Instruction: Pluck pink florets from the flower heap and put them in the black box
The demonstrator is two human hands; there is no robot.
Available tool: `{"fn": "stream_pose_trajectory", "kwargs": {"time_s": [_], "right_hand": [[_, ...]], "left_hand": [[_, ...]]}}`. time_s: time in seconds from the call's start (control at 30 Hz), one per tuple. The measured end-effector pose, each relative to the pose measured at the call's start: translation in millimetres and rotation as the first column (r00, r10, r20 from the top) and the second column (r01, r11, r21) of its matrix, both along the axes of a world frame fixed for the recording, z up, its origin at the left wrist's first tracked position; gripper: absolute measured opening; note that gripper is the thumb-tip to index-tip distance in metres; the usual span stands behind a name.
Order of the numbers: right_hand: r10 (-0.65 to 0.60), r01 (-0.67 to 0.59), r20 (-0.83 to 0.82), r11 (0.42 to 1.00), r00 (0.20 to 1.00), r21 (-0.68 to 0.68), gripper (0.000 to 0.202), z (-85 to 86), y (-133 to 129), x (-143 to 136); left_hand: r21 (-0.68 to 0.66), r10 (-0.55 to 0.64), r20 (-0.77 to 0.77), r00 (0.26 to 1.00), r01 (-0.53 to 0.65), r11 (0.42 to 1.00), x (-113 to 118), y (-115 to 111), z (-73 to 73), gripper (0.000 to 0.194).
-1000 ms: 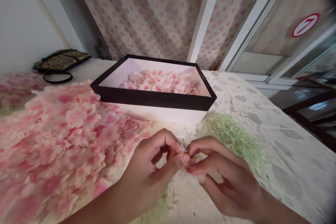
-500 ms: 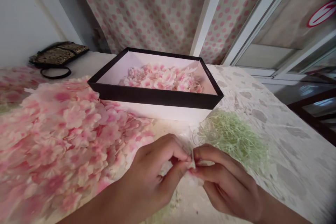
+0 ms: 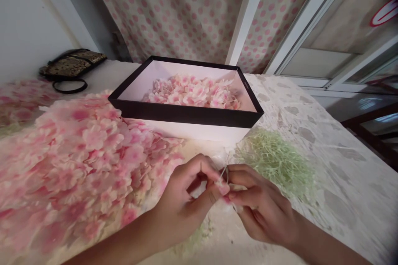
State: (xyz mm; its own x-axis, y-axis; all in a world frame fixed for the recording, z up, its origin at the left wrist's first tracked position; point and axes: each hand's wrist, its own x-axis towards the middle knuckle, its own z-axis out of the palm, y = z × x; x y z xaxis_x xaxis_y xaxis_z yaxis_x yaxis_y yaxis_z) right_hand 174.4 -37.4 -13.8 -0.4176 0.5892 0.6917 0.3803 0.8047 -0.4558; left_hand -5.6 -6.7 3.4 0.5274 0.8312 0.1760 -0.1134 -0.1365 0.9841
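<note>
Close together over the table's front, my left hand (image 3: pixel 189 194) and my right hand (image 3: pixel 264 203) both pinch a small pale pink artificial flower (image 3: pixel 223 186). A thin whitish-green stem (image 3: pixel 224 170) sticks up in a loop between the fingertips. Fingers cover much of the flower. To the left lies a large heap of pink artificial flowers (image 3: pixel 96 161). A pile of thin pale green stems (image 3: pixel 276 161) is just beyond my right hand. Ahead stands a white box with a black rim (image 3: pixel 186 114), partly filled with pink flowers (image 3: pixel 195 92).
A patterned pouch with a black strap (image 3: pixel 73 64) lies at the back left. The table wears a white, grey-patterned cloth (image 3: pixel 338 157). Behind the box hangs a polka-dot curtain (image 3: pixel 180 12), with a white-framed glass door (image 3: pixel 323 62) at the right.
My fingers have shifted slightly around the flower, and more of its pink petals and looped stem now show. My right hand has moved a little up and left. The view has shifted slightly.
</note>
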Motion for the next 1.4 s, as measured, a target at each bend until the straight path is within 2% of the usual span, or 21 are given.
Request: {"fn": "stream_pose_trajectory", "kwargs": {"time_s": [0.1, 0.37, 0.53, 0.7, 0.87, 0.93, 1.03, 1.1, 1.17, 1.23, 1.3, 1.4], "right_hand": [[0.004, -0.004, -0.031, 1.000, 0.999, 0.007, 0.036, -0.7, 0.4, -0.4], [0.003, -0.002, -0.051, 1.000, 0.999, 0.015, 0.032, 0.9, 1.4, -4.4], [0.003, -0.005, -0.075, 1.000, 0.997, -0.024, 0.032, 2.7, 1.2, -4.7], [-0.042, 0.032, -0.076, 0.991, 0.996, -0.127, 0.024, 2.5, 5.3, -3.0], [-0.126, 0.076, -0.122, 0.934, 0.984, -0.350, 0.015, 1.1, 10.9, -2.2], [-0.125, 0.088, -0.097, 0.944, 0.987, -0.318, 0.016, 0.2, 12.8, -2.1], [-0.069, 0.064, -0.032, 0.989, 0.997, -0.135, 0.021, -1.4, 14.4, -2.2], [-0.053, 0.054, 0.022, 0.997, 0.998, -0.060, 0.023, -2.5, 14.5, -2.1], [-0.062, 0.065, 0.075, 0.997, 0.995, -0.030, 0.023, -3.5, 14.2, -1.4], [-0.081, 0.084, 0.122, 0.996, 0.989, -0.017, 0.021, -4.0, 14.2, -0.2], [-0.104, 0.110, 0.157, 0.993, 0.982, -0.034, 0.020, -3.6, 14.7, 1.2], [-0.162, 0.188, 0.174, 0.971, 0.971, -0.147, 0.018, -1.4, 16.3, 2.6]], "left_hand": [[-0.004, 0.015, 0.011, 1.000, -0.015, 1.000, 0.6, -0.8, -1.0, 0.012], [0.095, -0.011, 0.001, 1.000, 0.010, 0.995, 2.4, -1.5, -3.2, 0.011], [0.103, -0.030, 0.019, 0.999, 0.028, 0.994, 4.2, 1.0, -2.9, 0.014], [0.030, 0.004, -0.065, 0.998, -0.002, 1.000, 2.0, 8.2, 2.3, 0.012], [0.055, 0.072, -0.109, 0.991, -0.066, 0.996, 0.5, 12.9, 2.3, 0.020], [0.100, 0.109, -0.157, 0.982, -0.094, 0.990, -0.5, 15.2, 0.9, 0.019], [0.277, 0.193, -0.231, 0.954, -0.126, 0.952, -2.9, 21.0, -2.3, 0.016], [0.473, 0.255, -0.259, 0.932, -0.108, 0.874, -4.7, 25.5, -5.1, 0.015], [0.642, 0.294, -0.279, 0.914, -0.049, 0.765, -6.4, 29.1, -7.6, 0.013], [0.720, 0.323, -0.304, 0.896, -0.006, 0.694, -7.5, 31.2, -8.7, 0.012], [0.709, 0.348, -0.312, 0.884, -0.027, 0.705, -7.5, 32.4, -7.9, 0.018], [0.607, 0.335, -0.265, 0.904, -0.113, 0.787, -6.3, 34.6, -3.9, 0.026]]}}
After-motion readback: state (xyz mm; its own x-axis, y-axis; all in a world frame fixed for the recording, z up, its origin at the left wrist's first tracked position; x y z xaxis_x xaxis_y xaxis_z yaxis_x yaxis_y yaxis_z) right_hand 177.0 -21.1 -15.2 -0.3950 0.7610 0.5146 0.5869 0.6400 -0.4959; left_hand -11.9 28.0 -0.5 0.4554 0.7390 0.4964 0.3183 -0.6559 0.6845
